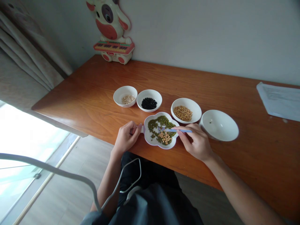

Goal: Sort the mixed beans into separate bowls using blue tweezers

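Observation:
My left hand [126, 136] is closed on the short handle of a white flower-shaped dish [146, 137] with a lilac rim, near the table's front edge. Green mung beans [165, 120] are spread around the dish, and a small heap of yellow soybeans [165, 138] lies at its front. Between the fingers of my right hand [197, 140] is a slim lilac-blue spoon [179, 130]. Its head rests low in the dish, beside the soybeans, and is hard to make out in detail.
Behind the dish stand white bowls with pale flakes [127, 99], black beans [149, 103] and soybeans [182, 113]. A fourth bowl [220, 125], at right, holds a tiny dark speck. A cow-shaped toy piano [114, 47] stands at the wall; a plastic-covered sheet [281, 100] lies far right.

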The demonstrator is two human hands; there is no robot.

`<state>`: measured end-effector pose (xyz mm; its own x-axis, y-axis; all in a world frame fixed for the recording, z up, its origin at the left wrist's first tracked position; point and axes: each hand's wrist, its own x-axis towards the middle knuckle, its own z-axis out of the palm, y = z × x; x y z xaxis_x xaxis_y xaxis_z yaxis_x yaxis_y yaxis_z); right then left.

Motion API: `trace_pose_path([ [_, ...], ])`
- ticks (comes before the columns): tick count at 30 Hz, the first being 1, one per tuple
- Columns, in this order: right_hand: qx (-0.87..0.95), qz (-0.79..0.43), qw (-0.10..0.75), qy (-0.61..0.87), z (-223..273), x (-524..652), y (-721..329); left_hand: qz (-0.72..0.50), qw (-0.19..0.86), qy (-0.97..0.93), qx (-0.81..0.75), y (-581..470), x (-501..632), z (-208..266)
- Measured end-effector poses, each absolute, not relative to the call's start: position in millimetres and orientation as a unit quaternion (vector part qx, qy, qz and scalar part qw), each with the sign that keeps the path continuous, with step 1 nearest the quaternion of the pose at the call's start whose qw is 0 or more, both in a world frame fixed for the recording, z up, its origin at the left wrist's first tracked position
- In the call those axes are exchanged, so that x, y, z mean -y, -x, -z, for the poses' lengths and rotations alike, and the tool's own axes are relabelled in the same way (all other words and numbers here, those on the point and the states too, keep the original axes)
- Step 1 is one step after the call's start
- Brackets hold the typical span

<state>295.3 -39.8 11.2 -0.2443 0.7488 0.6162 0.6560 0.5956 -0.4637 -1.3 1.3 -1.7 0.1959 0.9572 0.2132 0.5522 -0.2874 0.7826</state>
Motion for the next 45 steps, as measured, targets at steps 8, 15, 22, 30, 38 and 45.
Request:
trace_pose_path([
  [8,0.793,-0.073,0.419,0.436,-13,41,-294,-0.357,0.28,-0.719,-0.527,1,-1,2],
  [15,0.791,-0.078,0.416,0.442,-14,40,-291,-0.355,0.282,-0.719,-0.527,1,-1,1],
  [22,0.793,-0.079,0.412,0.441,-13,39,-291,-0.352,0.282,-0.716,-0.533,0,-1,0],
  [30,0.792,-0.059,0.419,0.44,-15,39,-290,-0.349,0.282,-0.716,-0.535,0,-1,-1],
  [38,0.729,0.053,0.505,0.46,-20,44,-308,-0.349,0.282,-0.72,-0.529,1,-1,1],
  [45,0.691,0.125,0.492,0.515,-23,40,-315,-0.347,0.275,-0.724,-0.528,0,-1,0],
])
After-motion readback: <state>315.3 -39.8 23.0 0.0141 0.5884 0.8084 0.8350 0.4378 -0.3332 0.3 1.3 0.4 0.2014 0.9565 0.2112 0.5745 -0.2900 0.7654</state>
